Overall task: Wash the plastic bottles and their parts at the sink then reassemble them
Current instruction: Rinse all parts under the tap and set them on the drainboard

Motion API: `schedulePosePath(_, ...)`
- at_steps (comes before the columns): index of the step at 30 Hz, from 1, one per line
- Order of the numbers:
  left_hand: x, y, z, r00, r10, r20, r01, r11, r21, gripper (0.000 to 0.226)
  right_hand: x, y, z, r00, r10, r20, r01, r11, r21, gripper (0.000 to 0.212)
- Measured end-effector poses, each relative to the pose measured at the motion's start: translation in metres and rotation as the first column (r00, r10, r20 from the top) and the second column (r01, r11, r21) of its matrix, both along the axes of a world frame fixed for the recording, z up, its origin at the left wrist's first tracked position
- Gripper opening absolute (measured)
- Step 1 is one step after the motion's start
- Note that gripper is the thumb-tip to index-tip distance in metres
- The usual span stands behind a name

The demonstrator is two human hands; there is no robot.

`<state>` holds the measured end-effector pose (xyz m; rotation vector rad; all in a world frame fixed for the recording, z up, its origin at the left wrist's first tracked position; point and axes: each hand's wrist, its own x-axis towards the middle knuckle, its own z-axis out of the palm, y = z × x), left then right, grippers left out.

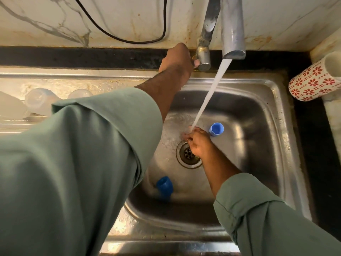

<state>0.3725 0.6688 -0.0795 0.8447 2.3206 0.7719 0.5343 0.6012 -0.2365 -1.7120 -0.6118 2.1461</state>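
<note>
My left hand [176, 60] reaches to the back of the sink, its fingers wrapped around the tap handle [203, 60]. Water runs from the spout [233, 34] onto my right hand [198, 143], which is low in the steel basin [258, 111] just above the drain [188, 154]. Its fingers are curled, and whether they hold a small part is hidden. A light blue cap [216, 129] stands beside that hand. A darker blue cap [164, 185] lies near the basin's front left. Clear plastic bottles [38, 100] lie on the drainboard at the left, partly behind my sleeve.
A white mug with red flowers [313, 80] lies on its side on the dark counter at the right. A black cable [129, 40] hangs across the marble wall behind the sink. My left sleeve covers much of the drainboard.
</note>
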Motion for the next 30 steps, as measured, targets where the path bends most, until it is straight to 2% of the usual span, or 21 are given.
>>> schedulePosePath(2,0.000,0.001,-0.001,1.000,-0.006,-0.010,0.006,1.000,0.002,0.022,0.002,-0.003,0.000,1.000,0.013,-0.006,-0.013,0.999,0.051,0.032)
schedulePosePath(8,-0.002,0.001,0.000,1.000,-0.016,0.006,0.016,1.000,-0.002,0.024,0.007,-0.006,-0.002,0.978,0.098,0.182,-0.134,0.971,0.198,0.020)
schedulePosePath(12,0.000,0.001,0.001,1.000,-0.010,0.022,0.010,1.000,0.000,0.025,0.007,-0.001,-0.006,0.883,0.178,0.434,-0.310,0.916,0.255,0.021)
schedulePosePath(14,0.000,0.000,0.001,1.000,-0.006,0.027,0.006,1.000,0.002,0.026,0.005,0.004,-0.005,0.824,0.260,0.503,-0.411,0.886,0.214,0.029)
schedulePosePath(15,0.000,0.000,0.002,1.000,-0.006,0.027,0.006,1.000,0.002,0.026,0.005,0.007,-0.004,0.780,0.328,0.534,-0.481,0.859,0.175,0.035)
schedulePosePath(16,0.000,0.000,0.003,1.000,-0.008,0.026,0.008,1.000,0.002,0.026,0.004,0.010,-0.002,0.694,0.418,0.586,-0.588,0.799,0.126,0.044)
schedulePosePath(18,0.000,0.000,0.005,0.999,-0.011,0.033,0.011,1.000,0.000,0.027,0.004,0.017,0.006,0.410,0.563,0.718,-0.817,0.577,0.015,0.059)
schedulePosePath(19,-0.001,0.000,0.006,0.999,-0.012,0.039,0.012,1.000,0.000,0.028,0.003,0.021,0.011,0.293,0.568,0.769,-0.883,0.469,-0.010,0.056)
schedulePosePath(20,-0.001,0.000,0.007,0.999,-0.013,0.048,0.013,1.000,-0.001,0.030,0.002,0.024,0.017,0.234,0.552,0.801,-0.917,0.398,-0.007,0.049)
schedulePosePath(21,-0.001,0.000,0.007,0.998,-0.015,0.056,0.015,1.000,-0.003,0.031,0.000,0.026,0.022,0.236,0.535,0.811,-0.929,0.370,0.026,0.042)
schedulePosePath(22,-0.001,-0.001,0.006,0.998,-0.015,0.063,0.015,1.000,-0.003,0.031,0.000,0.027,0.025,0.281,0.524,0.804,-0.923,0.376,0.078,0.038)
schedulePosePath(27,0.000,-0.003,0.007,0.998,-0.020,0.052,0.019,1.000,0.005,0.029,0.004,0.018,0.017,0.582,0.477,0.659,-0.787,0.533,0.310,0.028)
schedulePosePath(30,0.000,-0.004,0.009,0.999,-0.022,0.045,0.022,1.000,0.004,0.029,0.006,0.015,0.010,0.640,0.431,0.636,-0.740,0.567,0.360,0.019)
